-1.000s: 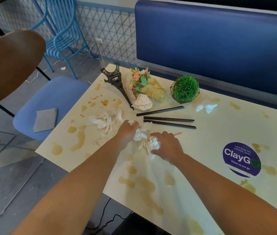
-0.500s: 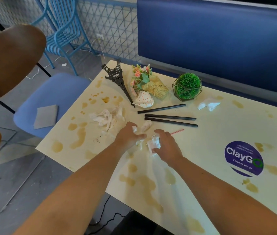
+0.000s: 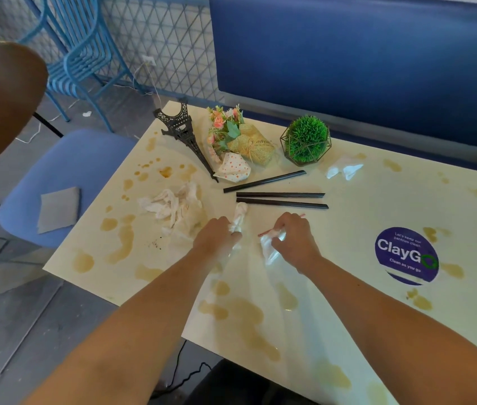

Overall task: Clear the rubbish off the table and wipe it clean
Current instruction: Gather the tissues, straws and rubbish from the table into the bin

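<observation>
The cream table is covered in brown spill stains. My left hand grips a crumpled white tissue that sticks out past its fingers. Just to the right, my right hand pinches the top edge of a clear plastic bag, which lies flat on the table towards me. A thin red-striped strip runs under that hand. A heap of stained tissues lies left of my left hand. Three black straws lie beyond both hands. Another white tissue sits at the back right.
A black tower model, a small bouquet and a green ball plant stand at the table's far edge. A purple ClayGo sticker is on the right. A grey cloth lies on the blue chair to the left.
My hands have moved apart. The left hand now holds a single tissue clear of the bag, and the right hand has shifted right along the bag's edge.
</observation>
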### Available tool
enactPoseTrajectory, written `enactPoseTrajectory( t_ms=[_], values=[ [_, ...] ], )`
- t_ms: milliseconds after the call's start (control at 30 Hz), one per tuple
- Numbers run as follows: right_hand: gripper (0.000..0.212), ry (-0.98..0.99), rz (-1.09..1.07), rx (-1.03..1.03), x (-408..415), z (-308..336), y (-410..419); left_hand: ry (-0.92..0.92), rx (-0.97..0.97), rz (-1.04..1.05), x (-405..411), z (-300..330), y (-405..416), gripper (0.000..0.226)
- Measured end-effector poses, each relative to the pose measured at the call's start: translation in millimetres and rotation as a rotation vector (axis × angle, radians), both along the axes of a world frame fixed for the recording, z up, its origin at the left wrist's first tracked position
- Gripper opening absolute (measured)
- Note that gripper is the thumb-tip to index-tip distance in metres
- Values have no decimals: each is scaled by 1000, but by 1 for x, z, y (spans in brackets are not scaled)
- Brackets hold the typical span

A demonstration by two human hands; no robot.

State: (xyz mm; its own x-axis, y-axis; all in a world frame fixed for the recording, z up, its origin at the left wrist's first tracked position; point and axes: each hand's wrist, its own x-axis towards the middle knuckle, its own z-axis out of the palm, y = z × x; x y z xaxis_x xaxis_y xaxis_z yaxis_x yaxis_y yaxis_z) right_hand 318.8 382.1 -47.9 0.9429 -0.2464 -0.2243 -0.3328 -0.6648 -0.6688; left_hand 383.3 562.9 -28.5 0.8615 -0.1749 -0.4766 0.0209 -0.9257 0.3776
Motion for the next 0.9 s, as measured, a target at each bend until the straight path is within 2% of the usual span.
enactPoseTrajectory(
  t_ms=[133, 233, 300, 333, 400, 500, 567, 700, 800, 900],
  values=[
    [18, -79, -124, 106, 10, 13, -5, -23, -139, 34, 1, 7, -4, 27],
    [15, -93, -92, 24, 21, 15, -11, -27, -226, 28, 3, 9, -2, 22],
    [14, -26, -86, 35, 25, 15, -18, -10, -261, 30, 5, 10, -2, 19],
    [16, 68, -88, 91, 27, 18, -18, 12, -285, 37, 5, 10, -2, 17],
    [25, 166, 12, -82, 26, 13, -21, 52, -330, 57, 4, 9, -2, 12],
    [22, 129, 218, -400, 26, 10, -25, 36, -336, 68, 5, 8, -2, 8],
    [22, 154, 264, -508, 24, 9, -24, 29, -325, 63, 6, 10, -3, 12],
    [28, 231, 189, -586, 20, 2, -21, 17, -318, 62, 9, 16, -7, 31],
    [31, 337, 111, -528, 9, 3, -17, 60, -355, 81, 11, 15, -13, 25],
    [31, 373, 87, -511, -2, 2, -20, 122, -478, 106, 11, 13, -22, 23]
  ],
)
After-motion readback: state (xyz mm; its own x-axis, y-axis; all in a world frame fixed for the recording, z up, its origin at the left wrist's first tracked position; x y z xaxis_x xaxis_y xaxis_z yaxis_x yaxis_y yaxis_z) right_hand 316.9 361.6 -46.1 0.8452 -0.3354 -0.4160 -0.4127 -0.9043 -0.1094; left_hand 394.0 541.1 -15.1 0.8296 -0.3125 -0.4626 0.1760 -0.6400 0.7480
